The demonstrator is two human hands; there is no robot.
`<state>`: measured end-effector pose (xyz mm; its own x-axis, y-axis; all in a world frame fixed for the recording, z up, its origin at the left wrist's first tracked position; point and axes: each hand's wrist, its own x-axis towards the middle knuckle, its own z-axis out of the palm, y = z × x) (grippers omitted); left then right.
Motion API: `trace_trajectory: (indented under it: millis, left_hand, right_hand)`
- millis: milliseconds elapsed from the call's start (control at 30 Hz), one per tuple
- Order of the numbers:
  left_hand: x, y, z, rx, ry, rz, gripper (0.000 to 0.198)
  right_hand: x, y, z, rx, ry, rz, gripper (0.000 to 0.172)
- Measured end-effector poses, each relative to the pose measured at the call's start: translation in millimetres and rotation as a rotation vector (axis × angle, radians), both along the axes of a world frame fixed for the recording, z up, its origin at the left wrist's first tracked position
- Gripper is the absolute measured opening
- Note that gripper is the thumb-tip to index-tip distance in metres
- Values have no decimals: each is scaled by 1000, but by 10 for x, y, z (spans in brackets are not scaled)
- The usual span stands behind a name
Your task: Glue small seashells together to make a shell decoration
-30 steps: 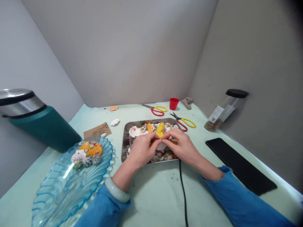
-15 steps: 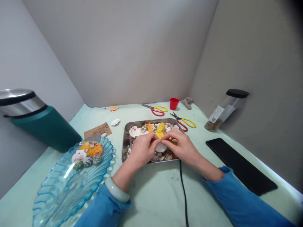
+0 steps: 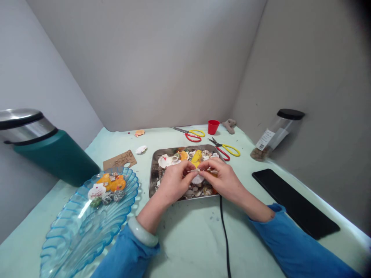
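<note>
Both my hands meet over a metal tray [image 3: 154, 158] filled with several mixed seashells. My left hand [image 3: 174, 183] and my right hand [image 3: 223, 178] pinch a small white scallop shell [image 3: 197, 178] between their fingertips, just above the tray's contents. A yellow shell [image 3: 196, 156] and an orange shell [image 3: 183, 155] lie in the tray behind my fingers. A blue glass shell-shaped dish [image 3: 84, 220] sits at the left with several orange, white and dark shells at its far end.
A teal bin with a steel lid [image 3: 37, 144] stands far left. Two scissors [image 3: 191, 134] [image 3: 225, 149], a red cup [image 3: 213, 126], a brown card [image 3: 119, 159], a lidded jar [image 3: 275, 135] and a black slab [image 3: 294, 202] surround the tray. A black cable [image 3: 224, 235] runs toward me.
My fingers have shifted slightly on the white shell, which now shows more between the two hands. Nothing else has moved.
</note>
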<state>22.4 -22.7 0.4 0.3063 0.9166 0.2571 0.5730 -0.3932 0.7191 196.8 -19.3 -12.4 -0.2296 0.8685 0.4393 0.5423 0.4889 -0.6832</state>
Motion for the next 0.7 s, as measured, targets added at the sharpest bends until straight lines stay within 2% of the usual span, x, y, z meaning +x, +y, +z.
trace_trajectory:
  millis: [367,700]
  left_hand:
    - [-3,-8,11,71,79,1,10]
    - [2,-20,14,72,54,-3,13]
  right_hand:
    - [11,-18,6,2,-22,15,5]
    - [11,-20,17,4,-17,41,8]
